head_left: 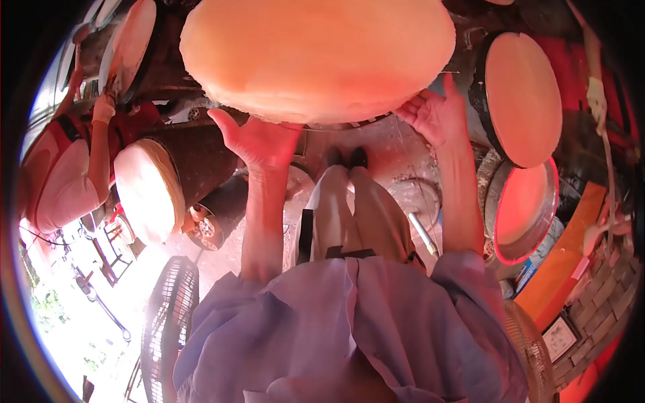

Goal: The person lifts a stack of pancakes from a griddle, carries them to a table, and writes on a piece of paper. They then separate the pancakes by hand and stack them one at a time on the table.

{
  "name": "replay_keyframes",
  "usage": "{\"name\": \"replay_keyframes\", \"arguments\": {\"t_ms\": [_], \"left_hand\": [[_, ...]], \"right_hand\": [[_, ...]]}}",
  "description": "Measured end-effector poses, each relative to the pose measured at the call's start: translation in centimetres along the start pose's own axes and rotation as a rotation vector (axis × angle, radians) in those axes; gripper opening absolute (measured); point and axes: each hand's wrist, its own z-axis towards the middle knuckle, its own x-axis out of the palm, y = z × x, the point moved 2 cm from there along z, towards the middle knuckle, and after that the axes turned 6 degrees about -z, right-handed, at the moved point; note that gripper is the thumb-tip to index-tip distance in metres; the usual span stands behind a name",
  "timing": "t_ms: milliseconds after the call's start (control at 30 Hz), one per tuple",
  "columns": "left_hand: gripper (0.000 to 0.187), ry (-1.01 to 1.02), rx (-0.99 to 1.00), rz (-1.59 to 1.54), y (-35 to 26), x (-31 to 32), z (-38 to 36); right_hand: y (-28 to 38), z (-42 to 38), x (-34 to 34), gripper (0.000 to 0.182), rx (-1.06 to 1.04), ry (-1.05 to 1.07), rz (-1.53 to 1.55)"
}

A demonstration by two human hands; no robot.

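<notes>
A large, pale round sheet [316, 54] with an uneven edge fills the top middle of the view. Under its near left edge is my left hand [265, 142], palm up and thumb spread outward; its fingertips are hidden by the sheet. My right hand [433, 119] meets the near right edge, palm up, with bent fingers against the sheet and the thumb raised. Part of a dark rim shows just below the sheet between the hands.
Other round pale tops stand on the right [524, 101] and left [149, 191]. A red-rimmed round pan [527, 211] is at the right. One co-worker [67, 174] is at the left; another person's hand [596, 101] shows far right. Fan cages [170, 329] flank me.
</notes>
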Motion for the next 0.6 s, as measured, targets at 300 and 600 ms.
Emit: {"name": "replay_keyframes", "arguments": {"t_ms": [300,600], "left_hand": [[0.095,-0.022,0.006,0.039,-1.3,0.9,1.3],[0.091,0.047,-0.073,-0.097,-1.2,1.4,1.8]], "right_hand": [[-1.7,-3.5,0.9,0.087,-0.075,-0.073,-0.122],[-2.7,-0.2,3.2,0.084,-0.099,0.155,0.457]]}}
